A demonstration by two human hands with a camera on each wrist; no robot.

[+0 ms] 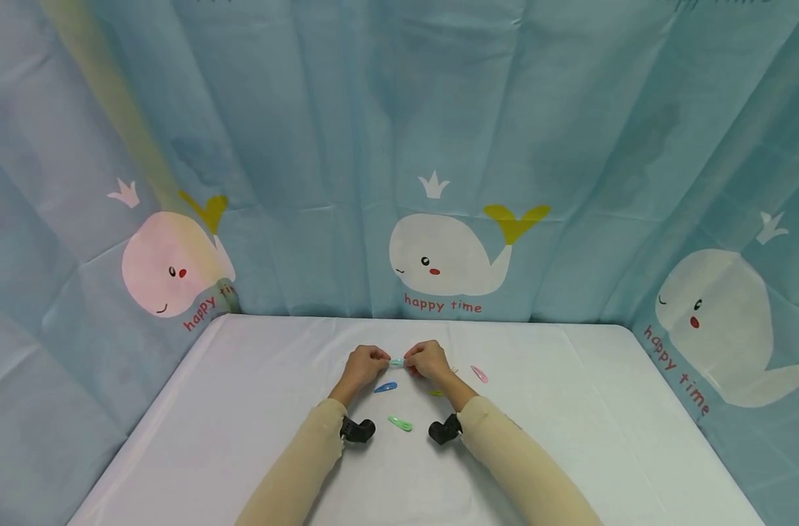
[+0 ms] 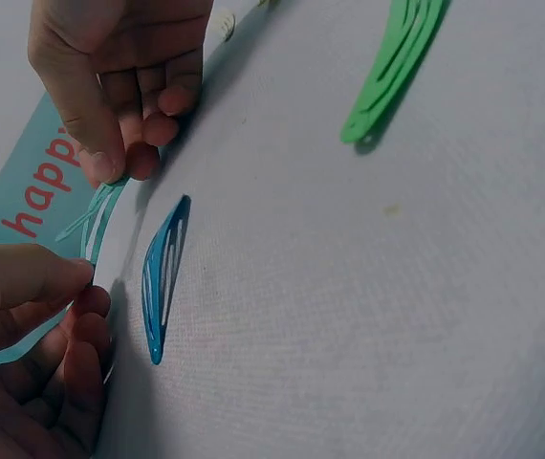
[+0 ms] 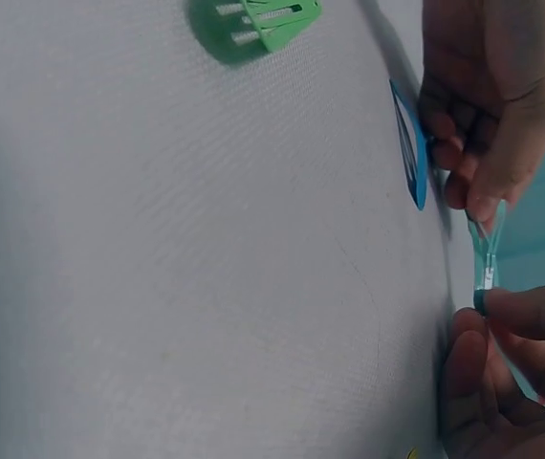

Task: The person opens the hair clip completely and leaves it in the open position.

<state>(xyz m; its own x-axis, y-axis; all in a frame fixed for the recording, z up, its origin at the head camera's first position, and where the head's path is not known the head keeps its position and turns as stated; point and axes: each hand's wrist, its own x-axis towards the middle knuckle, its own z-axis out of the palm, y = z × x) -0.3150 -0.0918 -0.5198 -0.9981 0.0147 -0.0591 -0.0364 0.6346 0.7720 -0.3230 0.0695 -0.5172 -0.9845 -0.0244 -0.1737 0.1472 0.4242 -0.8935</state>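
Note:
A mint-green snap hair clip [image 1: 396,362] is stretched between both hands near the far side of the table. My left hand [image 1: 365,365] pinches one end between thumb and fingers, and my right hand [image 1: 428,358] pinches the opposite end. In the left wrist view, one thin strip of the mint clip [image 2: 94,218] stands away from its frame, so the clip is unsnapped. A blue hair clip [image 1: 385,387] lies on the cloth just below the left hand. Closer to me, between the forearms, lies a bright green hair clip [image 1: 400,424].
A pink hair clip [image 1: 480,374] lies right of my right wrist. A yellow clip [image 1: 437,393] is partly hidden by the right forearm. White cloth covers the table [image 1: 570,409]; a blue whale-print curtain [image 1: 347,146] hangs around its back and sides.

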